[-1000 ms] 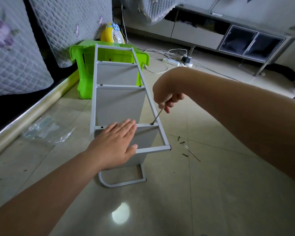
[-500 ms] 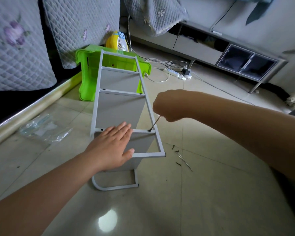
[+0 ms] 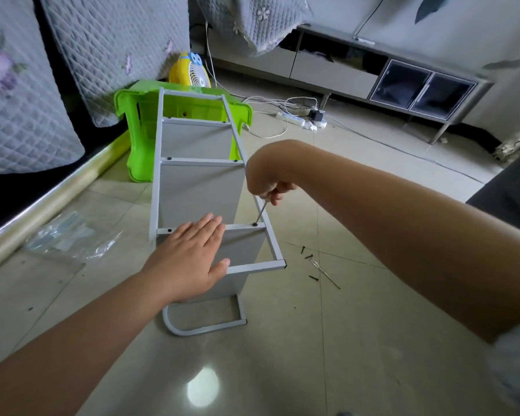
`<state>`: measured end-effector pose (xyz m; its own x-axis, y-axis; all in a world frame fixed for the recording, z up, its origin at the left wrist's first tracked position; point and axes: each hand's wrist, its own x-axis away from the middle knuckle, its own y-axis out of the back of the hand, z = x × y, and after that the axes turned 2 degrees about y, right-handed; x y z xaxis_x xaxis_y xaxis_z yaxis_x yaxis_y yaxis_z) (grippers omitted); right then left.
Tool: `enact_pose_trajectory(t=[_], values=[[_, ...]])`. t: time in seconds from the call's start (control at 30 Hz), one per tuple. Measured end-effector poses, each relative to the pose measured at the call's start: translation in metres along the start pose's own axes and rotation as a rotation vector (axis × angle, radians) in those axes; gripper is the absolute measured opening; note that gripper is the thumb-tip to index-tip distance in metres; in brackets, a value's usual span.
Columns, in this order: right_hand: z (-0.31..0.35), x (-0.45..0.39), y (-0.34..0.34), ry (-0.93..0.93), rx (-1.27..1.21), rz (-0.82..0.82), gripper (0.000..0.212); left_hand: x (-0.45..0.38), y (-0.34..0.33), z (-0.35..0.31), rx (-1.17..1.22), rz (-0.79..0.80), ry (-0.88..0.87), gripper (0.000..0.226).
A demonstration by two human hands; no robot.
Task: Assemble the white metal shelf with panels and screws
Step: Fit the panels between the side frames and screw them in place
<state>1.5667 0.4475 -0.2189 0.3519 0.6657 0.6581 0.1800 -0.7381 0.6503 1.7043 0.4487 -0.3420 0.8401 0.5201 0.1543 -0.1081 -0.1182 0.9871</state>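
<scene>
Here, right hand (image 3: 270,183) gripping tool (image 3: 261,212), shelf (image 3: 198,187)

The shelf frame (image 3: 248,175) is painted metal, white and matt, and its panels (image 3: 197,193) have the same flat, smooth finish. The thin tool (image 3: 260,213) is bare metal with a dull sheen, and so is the loose rod (image 3: 324,273) on the floor; the screws (image 3: 308,256) beside it are dark and matt. The floor tiles (image 3: 282,355) are glossy enough to mirror a lamp. The stool (image 3: 138,115) is shiny green plastic, the bag (image 3: 69,238) clear crinkled film. Quilted cloth (image 3: 21,115) drapes soft and matt. The cabinet (image 3: 357,73) has dark, reflective door panes.
</scene>
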Motion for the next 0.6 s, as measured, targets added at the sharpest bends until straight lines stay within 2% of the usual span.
enact_pose_trajectory(t=[0.13, 0.4, 0.5, 0.6], values=[[-0.012, -0.002, -0.006, -0.031, -0.238, 0.016, 0.034, 0.001, 0.007, 0.0, -0.002, 0.038, 0.002, 0.109], [-0.068, 0.007, -0.035, -0.061, -0.621, -0.258, 0.029, -0.008, 0.027, 0.001, 0.034, 0.091, -0.017, 0.114], [-0.095, -0.025, -0.068, -0.119, -0.729, -0.347, 0.024, -0.035, 0.03, -0.011, 0.039, 0.057, -0.081, 0.086], [-0.103, -0.077, -0.114, -0.148, -0.741, -0.331, 0.032, -0.082, 0.032, -0.025, 0.034, 0.01, -0.125, 0.071]])
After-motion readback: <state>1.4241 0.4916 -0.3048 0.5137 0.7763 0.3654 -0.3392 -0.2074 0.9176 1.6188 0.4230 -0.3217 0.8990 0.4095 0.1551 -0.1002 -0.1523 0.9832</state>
